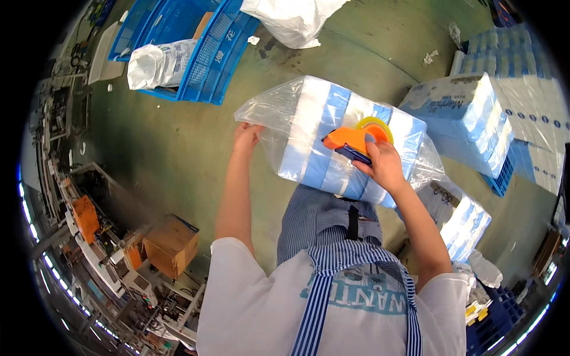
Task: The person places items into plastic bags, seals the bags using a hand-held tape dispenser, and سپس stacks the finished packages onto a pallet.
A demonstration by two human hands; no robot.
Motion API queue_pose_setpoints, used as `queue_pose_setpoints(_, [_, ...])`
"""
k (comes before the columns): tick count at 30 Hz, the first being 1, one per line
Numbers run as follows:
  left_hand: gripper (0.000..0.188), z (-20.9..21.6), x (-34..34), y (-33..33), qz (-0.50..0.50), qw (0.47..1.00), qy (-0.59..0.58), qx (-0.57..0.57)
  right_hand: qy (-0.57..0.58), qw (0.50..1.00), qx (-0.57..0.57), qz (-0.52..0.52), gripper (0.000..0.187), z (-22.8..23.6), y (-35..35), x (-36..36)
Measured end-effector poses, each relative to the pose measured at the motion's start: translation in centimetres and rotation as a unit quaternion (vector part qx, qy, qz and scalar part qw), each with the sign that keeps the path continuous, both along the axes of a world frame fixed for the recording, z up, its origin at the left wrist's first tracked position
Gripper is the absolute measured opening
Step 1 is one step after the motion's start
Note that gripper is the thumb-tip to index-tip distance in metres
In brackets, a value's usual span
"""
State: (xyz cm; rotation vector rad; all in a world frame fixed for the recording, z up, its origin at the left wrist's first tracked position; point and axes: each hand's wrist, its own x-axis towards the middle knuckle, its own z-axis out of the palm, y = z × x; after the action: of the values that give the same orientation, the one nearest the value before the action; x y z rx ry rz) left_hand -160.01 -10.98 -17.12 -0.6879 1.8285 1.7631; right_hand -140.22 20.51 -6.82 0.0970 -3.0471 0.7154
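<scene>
In front of me stands a large clear plastic bag (274, 113) filled with blue-and-white packs (312, 145) in rows. At its left end, my left hand (247, 137) pinches the loose edge of the plastic. My right hand (383, 160) grips an orange tape dispenser (347, 140) over the top of the packs. A yellow roll of tape (377, 123) sits in the dispenser. At the right, the bag's other end (430, 159) is gathered and crinkled.
Blue plastic crates (217, 59) with a white sack (169, 64) stand at the far left. Wrapped bundles (463, 115) are stacked at the right, beside a blue pallet (500, 178). A cardboard box (171, 244) and machinery (113, 267) line the near left. A white bag (294, 21) lies at the far side.
</scene>
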Motion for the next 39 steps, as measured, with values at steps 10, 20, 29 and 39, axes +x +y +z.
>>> queue_pose_setpoints(10, [0.032,6.2,1.5,0.5,-0.088,0.992,0.017,0.084,-0.035,0.924,0.067,0.374,0.035,-5.5,-9.0,-9.9])
queue_pose_setpoints(20, [0.018,9.1,7.9,11.2,-0.301,0.818,0.309,-0.380,-0.073,0.938,-0.012,0.338,0.042,-7.9,-9.8,-8.8])
queue_pose_setpoints(29, [0.009,8.5,11.1,16.8,-0.263,0.817,0.372,-0.355,0.007,0.891,-0.035,0.453,0.040,-2.4,-2.1,0.1])
queue_pose_setpoints(39, [0.012,0.6,17.2,23.4,-0.198,0.852,0.290,-0.387,-0.107,0.972,-0.133,0.159,0.052,3.5,12.0,0.7])
